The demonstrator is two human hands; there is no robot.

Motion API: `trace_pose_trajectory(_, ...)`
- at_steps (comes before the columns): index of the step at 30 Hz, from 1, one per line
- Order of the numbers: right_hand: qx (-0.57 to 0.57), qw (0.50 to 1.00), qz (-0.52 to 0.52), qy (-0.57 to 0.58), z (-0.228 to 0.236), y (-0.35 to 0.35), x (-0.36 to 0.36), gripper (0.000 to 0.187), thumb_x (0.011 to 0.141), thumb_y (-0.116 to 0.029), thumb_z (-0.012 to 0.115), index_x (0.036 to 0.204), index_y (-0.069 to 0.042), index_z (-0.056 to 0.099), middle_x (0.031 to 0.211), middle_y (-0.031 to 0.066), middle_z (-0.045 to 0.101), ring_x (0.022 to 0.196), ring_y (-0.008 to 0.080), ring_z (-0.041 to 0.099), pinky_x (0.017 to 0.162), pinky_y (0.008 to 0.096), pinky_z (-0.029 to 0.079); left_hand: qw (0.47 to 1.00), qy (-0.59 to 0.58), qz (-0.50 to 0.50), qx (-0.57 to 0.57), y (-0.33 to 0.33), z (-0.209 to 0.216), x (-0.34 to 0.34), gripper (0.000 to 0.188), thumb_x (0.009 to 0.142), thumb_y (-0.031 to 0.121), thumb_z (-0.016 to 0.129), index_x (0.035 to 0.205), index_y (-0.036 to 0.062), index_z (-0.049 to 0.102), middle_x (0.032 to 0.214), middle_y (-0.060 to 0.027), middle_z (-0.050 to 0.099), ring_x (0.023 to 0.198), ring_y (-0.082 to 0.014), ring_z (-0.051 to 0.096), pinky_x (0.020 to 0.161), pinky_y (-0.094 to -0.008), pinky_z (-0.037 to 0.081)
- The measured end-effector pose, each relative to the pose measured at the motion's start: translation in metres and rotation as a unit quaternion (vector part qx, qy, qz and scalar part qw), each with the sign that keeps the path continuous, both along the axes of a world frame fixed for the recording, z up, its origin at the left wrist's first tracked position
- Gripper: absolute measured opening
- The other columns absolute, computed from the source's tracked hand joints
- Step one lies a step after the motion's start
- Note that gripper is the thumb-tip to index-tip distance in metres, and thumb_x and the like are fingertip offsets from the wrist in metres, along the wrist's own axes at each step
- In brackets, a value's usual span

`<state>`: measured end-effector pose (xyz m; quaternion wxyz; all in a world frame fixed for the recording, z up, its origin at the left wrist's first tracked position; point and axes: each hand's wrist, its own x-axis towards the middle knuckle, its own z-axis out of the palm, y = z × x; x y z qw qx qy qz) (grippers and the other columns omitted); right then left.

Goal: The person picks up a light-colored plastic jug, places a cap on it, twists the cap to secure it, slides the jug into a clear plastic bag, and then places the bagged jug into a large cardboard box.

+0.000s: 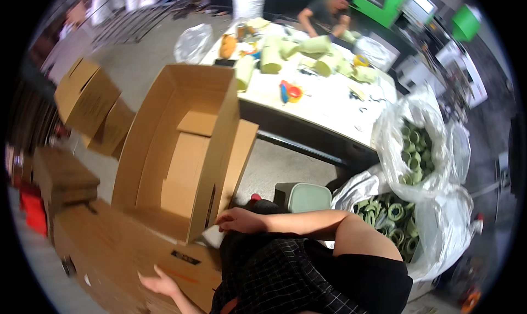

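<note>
Open box left of bags

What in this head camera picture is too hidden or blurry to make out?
- Open cardboard box: its bottom is hidden by its near wall.
- Right hand: fingertips hidden behind the box's flap.
- Left hand: wrist cut off by the lower edge.
- Small things on the white table: too small.
</note>
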<state>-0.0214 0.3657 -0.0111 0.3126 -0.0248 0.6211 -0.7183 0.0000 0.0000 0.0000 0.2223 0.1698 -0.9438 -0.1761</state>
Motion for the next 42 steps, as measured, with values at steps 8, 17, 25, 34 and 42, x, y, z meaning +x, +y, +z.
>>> trace_pose_trajectory(8, 0.091, 0.959, -0.258, 0.069, 0.015, 0.181, -0.045, 0.028, 0.092, -0.013, 0.062, 0.116, 0.001, 0.064, 0.101, 0.013, 0.071, 0.095, 0.0211, 0.067, 0.083, 0.0311, 0.052, 0.932, -0.012, -0.354, 0.077, 0.3, 0.039, -0.243, 0.057, 0.089, 0.01, 0.065, 0.139, -0.0034, 0.042, 0.138, -0.0213, 0.047, 0.13, -0.0367, 0.043, 0.112, -0.0449, 0.032)
trace_pose_trajectory(17, 0.104, 0.829, -0.548, 0.023, -0.009, 0.439, -0.141, 0.037, 0.096, -0.007, 0.056, 0.131, -0.001, 0.049, 0.102, 0.0086, 0.068, 0.09, 0.013, 0.063, 0.081, 0.0285, 0.049, 0.641, -0.353, -0.591, 0.34, 0.602, -0.133, -0.365, 0.04, 0.092, 0.012, 0.065, 0.127, -0.0039, 0.051, 0.124, -0.0169, 0.06, 0.111, -0.0208, 0.061, 0.093, -0.0313, 0.049)
trace_pose_trajectory(25, 0.207, 0.688, -0.69, -0.093, -0.086, 0.652, -0.161, 0.046, 0.087, -0.007, 0.067, 0.128, 0.003, 0.049, 0.101, 0.0099, 0.069, 0.086, 0.0161, 0.066, 0.075, 0.0281, 0.052, 0.435, -0.613, -0.404, 0.522, 0.875, -0.149, -0.42, 0.058, 0.101, 0.044, 0.049, 0.14, 0.0021, 0.042, 0.137, -0.0171, 0.057, 0.125, -0.0295, 0.055, 0.106, -0.0408, 0.039)
trace_pose_trajectory(34, 0.627, 0.518, -0.581, 0.006, -0.147, 0.92, -0.256, 0.076, 0.069, -0.015, 0.078, 0.134, 0.005, 0.045, 0.121, 0.0241, 0.06, 0.114, 0.0404, 0.055, 0.1, 0.0452, 0.044, 0.399, -0.561, -0.193, 0.699, 1.077, -0.208, -0.43, 0.077, 0.096, 0.056, 0.053, 0.154, 0.012, 0.029, 0.158, -0.0096, 0.034, 0.146, -0.0258, 0.029, 0.119, -0.0446, 0.017)
trace_pose_trajectory(42, 0.71, 0.494, -0.486, 0.126, -0.188, 1.026, -0.286, 0.054, 0.069, -0.009, 0.066, 0.122, -0.007, 0.057, 0.109, 0.0205, 0.054, 0.113, 0.036, 0.051, 0.1, 0.0476, 0.041, 0.341, -0.472, -0.166, 0.796, 1.13, -0.187, -0.431, 0.047, 0.106, 0.029, 0.042, 0.146, 0.0039, 0.04, 0.145, -0.0122, 0.05, 0.135, -0.0286, 0.046, 0.115, -0.0444, 0.035)
